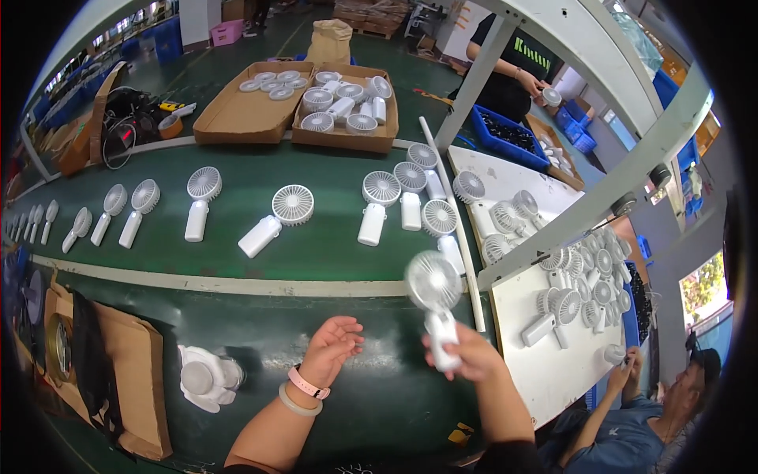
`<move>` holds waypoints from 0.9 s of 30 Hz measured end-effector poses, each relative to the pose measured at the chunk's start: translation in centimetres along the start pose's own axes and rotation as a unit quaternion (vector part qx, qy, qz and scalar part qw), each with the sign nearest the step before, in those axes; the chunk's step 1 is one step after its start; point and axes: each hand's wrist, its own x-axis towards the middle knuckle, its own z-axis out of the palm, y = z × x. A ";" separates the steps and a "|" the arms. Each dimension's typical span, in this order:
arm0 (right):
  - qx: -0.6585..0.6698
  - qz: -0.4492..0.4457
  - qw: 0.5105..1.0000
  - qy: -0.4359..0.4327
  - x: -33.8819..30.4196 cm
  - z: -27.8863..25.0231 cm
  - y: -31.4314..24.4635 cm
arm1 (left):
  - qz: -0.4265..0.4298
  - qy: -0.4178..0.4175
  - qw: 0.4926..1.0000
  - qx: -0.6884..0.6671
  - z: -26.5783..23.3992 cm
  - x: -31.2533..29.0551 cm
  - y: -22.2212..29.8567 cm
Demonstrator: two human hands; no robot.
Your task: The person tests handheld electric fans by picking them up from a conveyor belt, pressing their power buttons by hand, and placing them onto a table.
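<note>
A white handheld fan [433, 282] stands upright in my right hand [477, 355], fingers wrapped round its handle. Its round head is slightly blurred. My left hand [332, 351] hovers over the green near bench [316, 419], fingers loosely bent and apart, with nothing in them. A pink band and a pale bangle circle that wrist. Beyond my hands, on a green strip [158, 257] with pale rails, lie several more white handheld fans [293, 205], spread out to the left. A closer group of fans [381, 188] lies at its right end, beside a white bar [454, 205].
Two cardboard trays [213, 126] of fan parts and fans stand behind the strip. A heap of fans [588, 276] covers part of the white table at right, behind a slanted metal post [568, 237]. Two co-workers handle fans at right. A white bundle [207, 378] lies left.
</note>
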 end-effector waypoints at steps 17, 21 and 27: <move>-0.743 -0.203 0.474 0.426 26.0 5.7 -6.6 | 0.004 0.018 0.996 -0.093 -0.9 -0.7 0.6; -0.708 -0.223 0.512 0.432 23.6 3.0 -4.2 | 0.000 0.017 0.996 -0.087 -0.7 -0.4 0.3; 0.188 -0.197 0.953 -0.132 16.3 5.1 -1.3 | 0.001 0.024 0.995 -0.098 -0.5 -0.5 0.7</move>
